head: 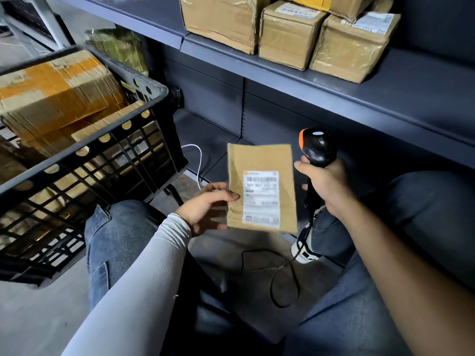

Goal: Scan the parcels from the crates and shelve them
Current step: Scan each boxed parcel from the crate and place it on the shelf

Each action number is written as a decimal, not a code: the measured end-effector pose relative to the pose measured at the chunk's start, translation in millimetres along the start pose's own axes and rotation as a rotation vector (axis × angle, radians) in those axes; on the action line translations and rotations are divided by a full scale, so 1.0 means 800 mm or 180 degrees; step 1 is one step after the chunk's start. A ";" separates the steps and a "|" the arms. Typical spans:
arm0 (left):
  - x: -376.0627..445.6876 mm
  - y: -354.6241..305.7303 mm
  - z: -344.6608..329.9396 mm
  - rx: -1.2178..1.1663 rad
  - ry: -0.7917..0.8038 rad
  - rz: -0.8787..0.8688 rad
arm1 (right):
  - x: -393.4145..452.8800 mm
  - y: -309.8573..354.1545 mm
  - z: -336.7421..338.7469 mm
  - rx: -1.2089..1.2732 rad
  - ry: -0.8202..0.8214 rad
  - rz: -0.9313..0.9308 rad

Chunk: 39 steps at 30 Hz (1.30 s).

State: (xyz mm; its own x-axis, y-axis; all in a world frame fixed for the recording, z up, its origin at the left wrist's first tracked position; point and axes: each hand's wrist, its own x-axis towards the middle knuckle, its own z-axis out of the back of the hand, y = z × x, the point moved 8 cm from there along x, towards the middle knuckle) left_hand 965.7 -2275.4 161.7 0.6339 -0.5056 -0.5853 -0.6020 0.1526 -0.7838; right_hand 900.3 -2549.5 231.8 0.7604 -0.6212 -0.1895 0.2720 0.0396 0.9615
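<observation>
Brown-paper parcel (261, 187): flat envelope held upright between the two hands, above the lap; white label (261, 199) faces the camera, its print blurred
Left hand (205, 208): in a pale grey sleeve (144, 278); thumb lies on the parcel's front at its left edge, beside the label; the other fingers pass behind the paper, so the parcel is pinched
Right hand (325, 183): bare forearm; fingers curled round the handle of a black scanner (317, 147); thumb points toward the parcel's right edge, just beside it
Scanner: head with an orange strip, raised above the fist and level with the parcel's top edge; which way its window faces I cannot tell; a dark cable (277, 278) loops on the floor below
Legs: blue jeans (115, 240), knees spread either side of the hands; a black-and-white shoe (305, 249) shows under the parcel
Crate (84, 160): black lattice plastic, to the left, tilted toward the camera; holds cardboard boxes (54, 91) with orange tape
Shelf (359, 86): dark grey metal, behind and above the hands; three taped cardboard parcels (290, 34) stand side by side on it, touching
White cable (198, 160): curves down on the lower shelf between crate and parcel
</observation>
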 end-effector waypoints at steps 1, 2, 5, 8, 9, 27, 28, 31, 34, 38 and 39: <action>0.003 -0.005 0.008 -0.0112 -0.0185 -0.0113 | -0.001 0.001 -0.003 0.0032 0.0058 -0.0035; 0.006 -0.010 0.015 -0.0208 -0.0330 -0.0232 | -0.004 0.004 -0.007 0.0044 0.0147 -0.0051; 0.009 -0.023 0.017 -0.0306 -0.0563 -0.0482 | -0.017 0.007 -0.026 0.0070 0.0494 -0.0161; 0.014 -0.032 0.022 -0.0280 -0.0697 -0.0657 | -0.039 0.006 -0.052 -0.0003 0.0961 -0.0346; 0.017 -0.035 0.024 -0.0255 -0.0709 -0.0699 | -0.046 0.005 -0.060 -0.0037 0.1109 -0.0392; 0.022 -0.035 0.049 -0.0338 -0.0876 -0.0910 | -0.082 -0.002 -0.082 -0.0148 0.1749 -0.0526; 0.021 -0.036 0.047 -0.0323 -0.0862 -0.0907 | -0.082 -0.002 -0.082 -0.0133 0.1744 -0.0520; 0.017 -0.037 0.043 -0.0323 -0.0898 -0.0866 | -0.080 -0.001 -0.080 -0.0026 0.1708 -0.0476; 0.011 -0.035 0.043 -0.0510 -0.0961 -0.0744 | -0.074 -0.001 -0.075 0.0002 0.1509 -0.0356; 0.001 -0.038 0.043 -0.0601 -0.1040 -0.0726 | -0.059 -0.002 -0.058 -0.0043 0.0960 -0.0098; -0.003 -0.040 0.043 -0.0667 -0.1081 -0.0734 | -0.057 -0.002 -0.056 0.0034 0.0878 -0.0095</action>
State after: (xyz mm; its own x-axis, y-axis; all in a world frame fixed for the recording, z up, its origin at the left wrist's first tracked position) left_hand 999.9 -2249.7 181.2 0.8650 -0.1939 -0.4628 -0.4895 -0.1240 -0.8631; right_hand 891.8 -2486.3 229.7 0.8844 -0.3853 -0.2634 0.2916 0.0153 0.9564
